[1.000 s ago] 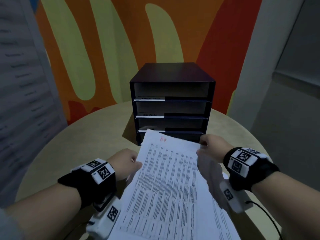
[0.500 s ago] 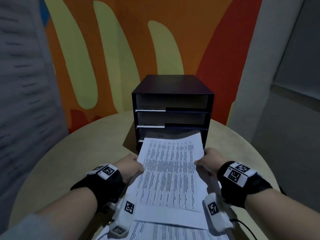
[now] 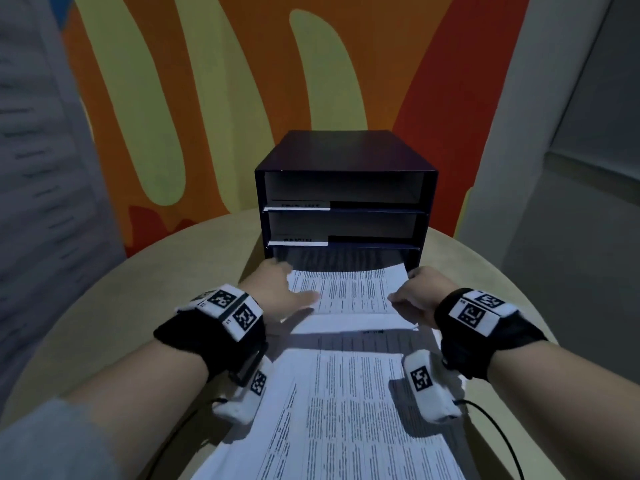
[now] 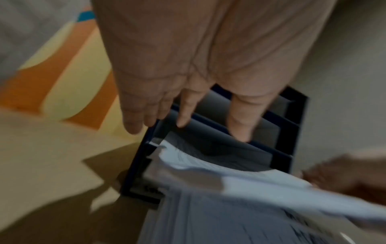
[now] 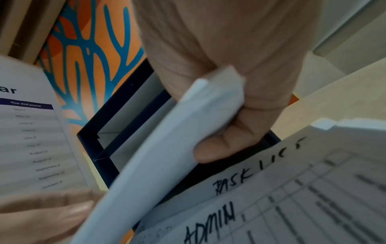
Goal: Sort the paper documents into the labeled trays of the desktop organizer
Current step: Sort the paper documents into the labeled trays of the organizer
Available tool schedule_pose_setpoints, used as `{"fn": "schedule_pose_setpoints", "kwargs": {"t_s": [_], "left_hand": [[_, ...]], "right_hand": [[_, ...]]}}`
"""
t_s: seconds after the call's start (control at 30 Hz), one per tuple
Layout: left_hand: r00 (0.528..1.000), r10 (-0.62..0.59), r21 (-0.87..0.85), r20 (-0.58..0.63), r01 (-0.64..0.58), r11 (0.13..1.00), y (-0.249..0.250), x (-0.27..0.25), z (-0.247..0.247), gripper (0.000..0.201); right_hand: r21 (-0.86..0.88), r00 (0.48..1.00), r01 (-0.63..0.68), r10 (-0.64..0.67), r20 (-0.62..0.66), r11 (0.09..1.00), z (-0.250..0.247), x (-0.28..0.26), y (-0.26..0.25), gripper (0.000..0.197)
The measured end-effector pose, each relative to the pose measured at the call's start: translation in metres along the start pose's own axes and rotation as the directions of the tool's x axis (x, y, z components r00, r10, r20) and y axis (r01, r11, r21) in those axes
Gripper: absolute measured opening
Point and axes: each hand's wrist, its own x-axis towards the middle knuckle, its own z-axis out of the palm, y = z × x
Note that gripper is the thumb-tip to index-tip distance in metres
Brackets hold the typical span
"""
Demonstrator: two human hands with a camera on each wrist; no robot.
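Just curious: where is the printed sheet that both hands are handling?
In the head view the printed sheet sits centre, half inside the black organizer's third tray, between the left hand and right hand.

A round, pale beige wooden counter (image 3: 145, 306) carries everything. Toward its back stands a dark navy box-shaped desktop organizer (image 3: 346, 157) with stacked open trays. In front of it, a loose pile of white printed paper sheets (image 3: 346, 410) lies flat on the counter, reaching to the near edge.
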Motion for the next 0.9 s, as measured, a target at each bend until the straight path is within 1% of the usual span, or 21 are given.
{"fn": "schedule_pose_setpoints", "kwargs": {"t_s": [0.07,0.1,0.17,0.27,0.33,0.37,0.4,0.43,0.5,0.53,0.57,0.63,0.7,0.73,0.83,0.9], "left_hand": [[0.985,0.136,0.102,0.109,-0.147,0.984,0.009,-0.006,0.004,0.096],[0.972,0.176,0.146,0.153,-0.198,0.969,0.013,-0.006,0.009,0.096],[0.963,0.208,0.244,0.171,-0.246,0.938,0.019,-0.001,0.019,0.083],[0.97,0.2,0.316,0.139,-0.235,0.919,0.024,0.017,0.029,0.059],[0.975,0.173,0.306,0.138,-0.208,0.929,0.027,0.028,0.032,0.054],[0.978,0.156,0.302,0.139,-0.192,0.934,0.028,0.033,0.033,0.054],[0.981,0.142,0.304,0.135,-0.178,0.936,0.029,0.038,0.033,0.053],[0.983,0.14,0.306,0.12,-0.171,0.937,0.03,0.043,0.034,0.052],[0.987,0.146,0.291,0.067,-0.159,0.943,0.033,0.052,0.035,0.051],[0.988,0.145,0.277,0.044,-0.151,0.949,0.035,0.056,0.035,0.051],[0.99,0.138,0.266,0.028,-0.14,0.954,0.037,0.06,0.035,0.049],[0.994,0.11,0.27,0.014,-0.11,0.957,0.041,0.064,0.035,0.042],[0.994,0.105,0.28,-0.018,-0.096,0.955,0.044,0.067,0.033,0.033],[0.993,0.113,0.277,-0.04,-0.097,0.956,0.045,0.068,0.032,0.03],[0.989,0.131,0.294,-0.069,-0.105,0.95,0.039,0.069,0.032,0.027],[0.989,0.134,0.318,-0.063,-0.107,0.942,0.032,0.071,0.032,0.027]], "right_hand": [[0.032,1.0,-0.002,0.003,-0.024,0.999,0.003,-0.002,-0.005,0.016],[0.051,1.0,-0.017,0.018,-0.023,0.999,0.005,-0.005,-0.009,0.018],[0.055,1.0,-0.014,0.014,0.001,0.998,0.008,-0.005,-0.013,0.028],[-0.038,0.997,0.073,-0.072,0.019,0.997,0.009,-0.011,-0.02,0.039],[-0.177,0.986,0.167,-0.163,0.033,0.97,0.012,-0.012,-0.021,0.045],[-0.271,0.98,0.197,-0.195,0.034,0.942,0.014,-0.013,-0.023,0.041],[-0.373,0.975,0.22,-0.22,0.046,0.901,0.016,-0.014,-0.026,0.032],[-0.476,0.973,0.227,-0.223,0.067,0.849,0.019,-0.014,-0.028,0.03],[-0.635,0.965,0.254,-0.23,0.122,0.729,0.024,-0.014,-0.031,0.054],[-0.674,0.953,0.294,-0.262,0.152,0.678,0.028,-0.015,-0.033,0.057],[-0.694,0.938,0.335,-0.295,0.181,0.638,0.031,-0.016,-0.036,0.055],[-0.719,0.915,0.382,-0.344,0.209,0.58,0.038,-0.012,-0.04,0.041],[-0.751,0.913,0.379,-0.352,0.208,0.54,0.042,-0.005,-0.043,0.027],[-0.765,0.919,0.365,-0.338,0.204,0.531,0.043,-0.001,-0.044,0.024],[-0.783,0.941,0.319,-0.278,0.194,0.535,0.044,0.012,-0.046,0.023],[-0.795,0.949,0.298,-0.252,0.188,0.528,0.042,0.022,-0.046,0.03]]}}
